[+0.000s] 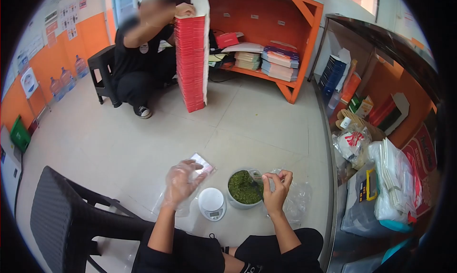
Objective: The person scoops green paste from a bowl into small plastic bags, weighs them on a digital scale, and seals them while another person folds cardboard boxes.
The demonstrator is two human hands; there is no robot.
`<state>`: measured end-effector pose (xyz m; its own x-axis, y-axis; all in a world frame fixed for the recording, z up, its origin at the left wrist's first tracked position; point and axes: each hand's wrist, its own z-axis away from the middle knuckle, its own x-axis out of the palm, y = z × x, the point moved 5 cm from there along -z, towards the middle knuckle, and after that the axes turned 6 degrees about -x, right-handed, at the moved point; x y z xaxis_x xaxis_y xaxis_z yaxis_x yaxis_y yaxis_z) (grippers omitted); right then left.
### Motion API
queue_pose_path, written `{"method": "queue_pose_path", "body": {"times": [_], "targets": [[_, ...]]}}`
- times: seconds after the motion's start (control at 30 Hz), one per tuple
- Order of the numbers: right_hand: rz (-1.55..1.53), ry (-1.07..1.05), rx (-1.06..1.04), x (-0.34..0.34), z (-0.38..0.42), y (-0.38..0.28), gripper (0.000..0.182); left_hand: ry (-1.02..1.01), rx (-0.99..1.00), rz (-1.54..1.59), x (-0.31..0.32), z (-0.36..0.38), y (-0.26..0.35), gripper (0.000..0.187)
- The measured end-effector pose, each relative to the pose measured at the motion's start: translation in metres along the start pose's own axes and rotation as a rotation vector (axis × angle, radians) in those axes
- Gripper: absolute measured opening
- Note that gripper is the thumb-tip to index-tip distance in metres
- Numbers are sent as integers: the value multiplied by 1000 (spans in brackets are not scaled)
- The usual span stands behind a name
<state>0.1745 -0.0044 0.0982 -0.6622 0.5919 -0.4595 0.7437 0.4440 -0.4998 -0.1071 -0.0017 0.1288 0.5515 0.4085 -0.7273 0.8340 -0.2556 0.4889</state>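
Observation:
My left hand [181,182], in a clear plastic glove, hovers left of the tub with its fingers apart. Just beyond its fingertips lies a flat white-and-pink packet [203,163]. A round white tub [243,206] holds chopped green stuff [243,187], with a dark, thin handle [258,188] slanting across it. My right hand [276,187], bare, is at the tub's right rim, thumb and index finger pinched on a small clear plastic piece [255,173] over the green stuff. Between my hands on the floor stands a white digital kitchen scale [211,199].
Crumpled clear plastic bags [297,201] lie right of the tub. A black stool [71,216] stands at my left. Ahead, a crouching person [143,49] holds a tall stack of red boxes [190,63]. Bins and bagged goods line the right-hand shelf [328,178].

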Motion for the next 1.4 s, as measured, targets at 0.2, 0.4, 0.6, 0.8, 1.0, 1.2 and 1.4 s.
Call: {"method": "queue_pose_path", "body": {"times": [0.2,0.4,0.6,0.8,1.0,1.2,1.4], "targets": [[-285,-125,241,30,25,-42,5,71,-473,69,5,44,-93,27],[-292,-281,361,94,96,-41,9,85,-450,147,0,37,-102,29],[-293,-356,361,132,121,-37,9,87,-468,228,-4,33,-101,29],[-614,-216,890,152,152,-10,14,88,-488,273,-2,31,-99,27],[-609,-240,1102,150,203,12,17,74,-482,279,-2,32,-97,27],[-560,-320,1135,122,232,33,17,53,-458,246,5,32,-96,28],[-512,-297,1237,98,256,41,14,31,-480,181,5,31,-95,27]]}}
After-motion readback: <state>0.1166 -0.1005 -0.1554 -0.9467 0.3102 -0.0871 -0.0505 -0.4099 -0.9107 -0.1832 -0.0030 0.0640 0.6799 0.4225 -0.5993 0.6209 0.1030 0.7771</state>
